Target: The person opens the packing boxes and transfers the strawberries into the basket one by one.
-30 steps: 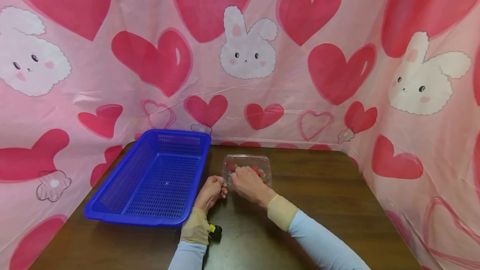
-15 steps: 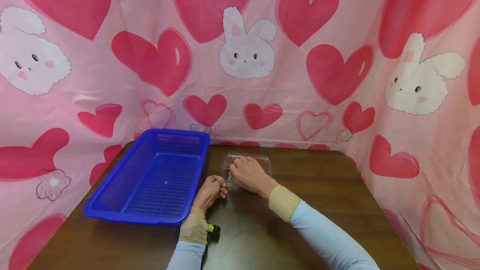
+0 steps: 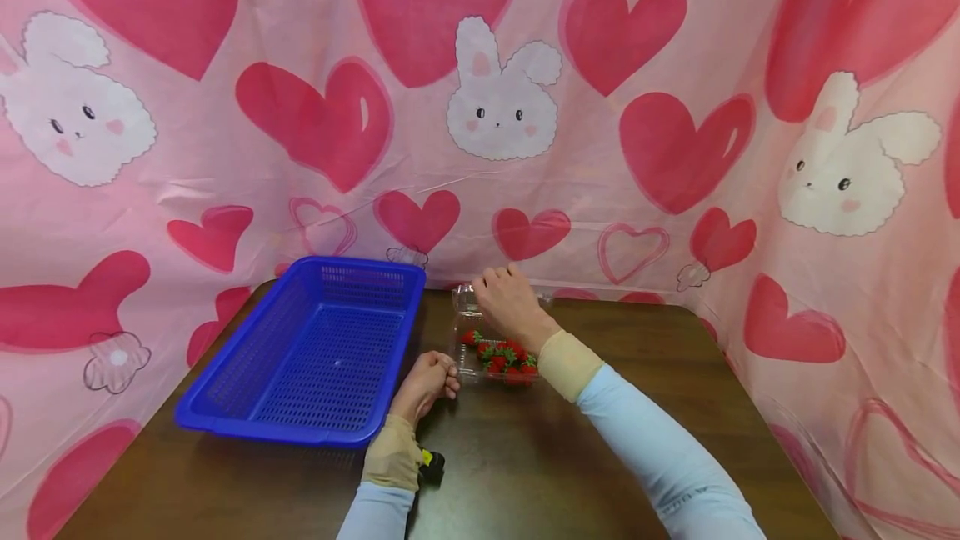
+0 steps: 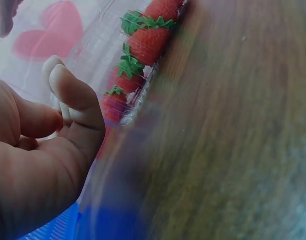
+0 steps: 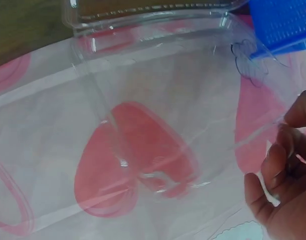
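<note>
A clear plastic clamshell box [image 3: 467, 357] sits on the table with several red strawberries [image 3: 497, 363], green leaves on, inside it. Its transparent lid [image 5: 157, 100] stands raised at the far side, and the right wrist view looks through it at the curtain. My right hand [image 3: 512, 300] pinches the lid's edge between thumb and curled fingers. At the box's near left corner my left hand [image 3: 431, 382] pinches the clear rim with thumb and bent fingers. In the left wrist view the strawberries [image 4: 148, 45] lie along the box's near wall, just beyond my left hand [image 4: 48, 135].
To the left stands a large blue plastic basket [image 3: 300, 432] with slotted walls and floor, close beside my left hand. A brown wooden table [image 3: 637, 440] extends to the right. Behind it hangs a pink curtain [image 3: 585, 165] with hearts and rabbits.
My right hand has moved up and back with the lid, which has swung up from over the box. The strawberries, hidden half a second ago, now show. My left hand has stayed at the corner.
</note>
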### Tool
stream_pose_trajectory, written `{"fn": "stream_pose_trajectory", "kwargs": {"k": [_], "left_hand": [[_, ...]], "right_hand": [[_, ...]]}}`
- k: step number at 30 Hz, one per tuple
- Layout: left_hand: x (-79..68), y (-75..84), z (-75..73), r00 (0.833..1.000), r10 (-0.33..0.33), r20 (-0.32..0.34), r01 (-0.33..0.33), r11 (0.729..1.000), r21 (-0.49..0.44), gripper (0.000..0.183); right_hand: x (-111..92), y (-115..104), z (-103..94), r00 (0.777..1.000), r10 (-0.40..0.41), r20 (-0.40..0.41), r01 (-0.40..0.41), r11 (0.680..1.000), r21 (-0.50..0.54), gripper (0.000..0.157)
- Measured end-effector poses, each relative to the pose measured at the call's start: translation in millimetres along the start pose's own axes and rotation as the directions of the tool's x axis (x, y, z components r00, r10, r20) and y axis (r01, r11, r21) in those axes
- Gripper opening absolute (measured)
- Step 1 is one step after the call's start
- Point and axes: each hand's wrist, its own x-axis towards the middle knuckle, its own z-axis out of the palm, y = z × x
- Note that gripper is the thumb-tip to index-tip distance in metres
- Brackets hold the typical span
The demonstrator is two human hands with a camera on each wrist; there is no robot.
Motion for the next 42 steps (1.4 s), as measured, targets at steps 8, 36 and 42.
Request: {"fn": "stream_pose_trajectory", "kwargs": {"k": [8, 36, 42], "left_hand": [[-2.8, -0.6, 1.4, 1.000, -0.024, 0.015, 0.024, 1.000, -0.007, 0.015], [-4.2, 2.3, 0.3, 0.999, -0.035, 0.022, 0.035, 0.999, -0.010, 0.016], [-5.9, 2.4, -2.0, 0.999, -0.033, 0.025, 0.033, 0.999, -0.024, 0.015]], "right_hand": [[16, 5, -3.0, 0.995, 0.089, 0.055, -0.090, 0.996, 0.018, 0.011], [41, 24, -7.9, 0.962, 0.172, 0.213, -0.190, 0.979, 0.068, 0.014], [35, 25, -5.1, 0.967, 0.183, 0.175, -0.203, 0.974, 0.105, 0.015]]}}
